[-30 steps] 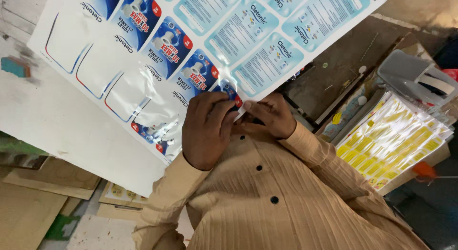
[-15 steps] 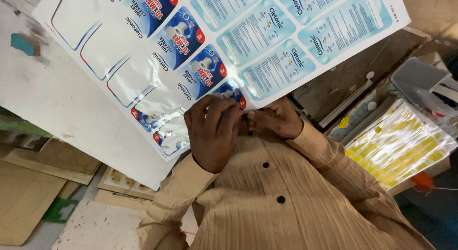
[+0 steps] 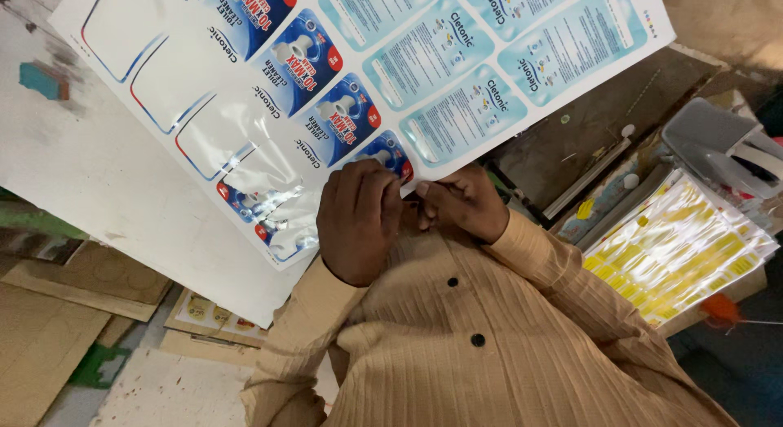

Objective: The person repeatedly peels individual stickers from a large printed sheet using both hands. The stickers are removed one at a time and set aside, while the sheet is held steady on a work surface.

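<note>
Left hand (image 3: 359,219): back of the hand to the camera, fingers curled and closed over the near edge of the label sheet (image 3: 367,84), knuckles uppermost. The wrist leaves a tan ribbed sleeve (image 3: 302,329) that runs down and left toward the lower edge of the view.

Right hand (image 3: 465,200): fingers bent and pinched on the same near edge, just beside the left hand; the fingertips of the two hands meet or nearly meet at the sheet's margin. Its sleeve runs down and right.

Label sheet: large glossy printed sheet, held close to the chest and fanning up and away from the hands. Left part carries blank peeled outlines with blue and red borders; the middle carries dark blue labels picturing bottles; the right part carries pale blue labels with fine print. The lower left corner, beside the left hand, curls and shows glare. The sheet's right edge ends above a dark worn desk (image 3: 603,125).

Shirt (image 3: 489,345): tan ribbed, two dark buttons visible, fills the lower middle.

Surroundings: white scuffed board (image 3: 98,190) lies behind and left of the sheet. Cardboard pieces (image 3: 57,329) lie at lower left. A stack of yellow label sheets in clear film (image 3: 677,247) lies at right, well apart from the hands. A grey plastic device (image 3: 718,141) sits above that stack. Open room lies mainly above and left of the hands.
</note>
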A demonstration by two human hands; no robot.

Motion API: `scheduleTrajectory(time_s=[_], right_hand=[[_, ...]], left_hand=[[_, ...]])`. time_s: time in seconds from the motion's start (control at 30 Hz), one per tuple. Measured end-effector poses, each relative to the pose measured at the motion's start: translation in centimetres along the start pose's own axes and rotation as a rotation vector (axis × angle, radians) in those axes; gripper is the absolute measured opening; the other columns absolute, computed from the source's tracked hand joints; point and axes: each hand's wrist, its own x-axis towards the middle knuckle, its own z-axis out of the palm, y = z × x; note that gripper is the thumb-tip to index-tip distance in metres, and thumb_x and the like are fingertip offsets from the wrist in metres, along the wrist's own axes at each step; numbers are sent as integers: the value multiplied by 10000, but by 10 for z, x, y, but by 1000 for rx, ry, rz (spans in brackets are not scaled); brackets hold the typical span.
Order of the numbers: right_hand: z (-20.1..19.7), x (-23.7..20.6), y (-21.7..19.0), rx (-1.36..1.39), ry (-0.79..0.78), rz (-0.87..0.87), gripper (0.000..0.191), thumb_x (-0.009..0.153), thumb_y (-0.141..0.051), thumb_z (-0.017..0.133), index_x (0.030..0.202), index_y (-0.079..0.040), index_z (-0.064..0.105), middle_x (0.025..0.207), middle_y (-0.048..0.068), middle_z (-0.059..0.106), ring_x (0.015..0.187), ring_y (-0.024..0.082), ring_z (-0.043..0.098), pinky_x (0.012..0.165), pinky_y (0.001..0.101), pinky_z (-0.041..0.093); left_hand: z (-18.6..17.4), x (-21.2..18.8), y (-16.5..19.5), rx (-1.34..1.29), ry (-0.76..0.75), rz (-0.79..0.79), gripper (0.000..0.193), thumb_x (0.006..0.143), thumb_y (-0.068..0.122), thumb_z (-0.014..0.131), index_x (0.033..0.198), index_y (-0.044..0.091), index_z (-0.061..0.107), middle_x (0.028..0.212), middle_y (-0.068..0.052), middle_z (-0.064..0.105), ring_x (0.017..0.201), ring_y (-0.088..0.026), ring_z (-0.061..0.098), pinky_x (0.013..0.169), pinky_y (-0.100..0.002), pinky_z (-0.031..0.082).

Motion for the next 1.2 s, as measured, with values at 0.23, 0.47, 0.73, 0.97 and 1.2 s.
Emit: scheduleTrajectory(time_s=[0.23, 0.47, 0.73, 0.97, 1.2], right_hand=[[3, 3, -5, 7, -29, -17, 210, 1056, -110, 566, 1146, 43, 681, 704, 29, 625, 614, 129, 685, 570, 274, 573], [3, 3, -12, -79, 108, 29, 221, 1031, -110, 593, 1086, 71, 708, 629, 27, 601, 513, 121, 638, 492, 271, 541], [9, 1, -65, -806, -95, -586, 136, 944, -62, 768, 907, -12, 647, 774, 126, 603, 645, 216, 595, 593, 338, 467], [32, 40, -87, -1117, 131, -764, 306, 899, 69, 725, 1175, -24, 629, 1181, 162, 583, 1029, 364, 605, 877, 442, 511], [39, 44, -92, -1187, 124, -685, 440, 840, 27, 779, 1246, -23, 617, 1203, 170, 560, 1064, 388, 569, 918, 471, 489]], left_hand=[[-7, 3, -6, -67, 6, -83, 166, 913, 6, 689, 1030, 32, 574, 1058, -139, 586, 939, -325, 610, 785, -408, 518], [-23, 9, -25, -204, 2, -253, 102, 916, 2, 631, 995, 15, 567, 977, -143, 556, 708, -273, 587, 626, -371, 487], [-24, 9, -30, -284, 19, -175, 174, 894, -22, 669, 1032, 23, 573, 1054, -128, 575, 837, -275, 628, 737, -353, 533], [-22, 4, -23, -168, 40, -112, 218, 799, -17, 706, 961, 36, 570, 1146, -145, 558, 994, -327, 595, 821, -417, 526], [-24, 4, -21, -236, 76, -138, 203, 854, 13, 714, 1033, 36, 619, 1187, -144, 569, 1058, -317, 615, 868, -390, 543]])
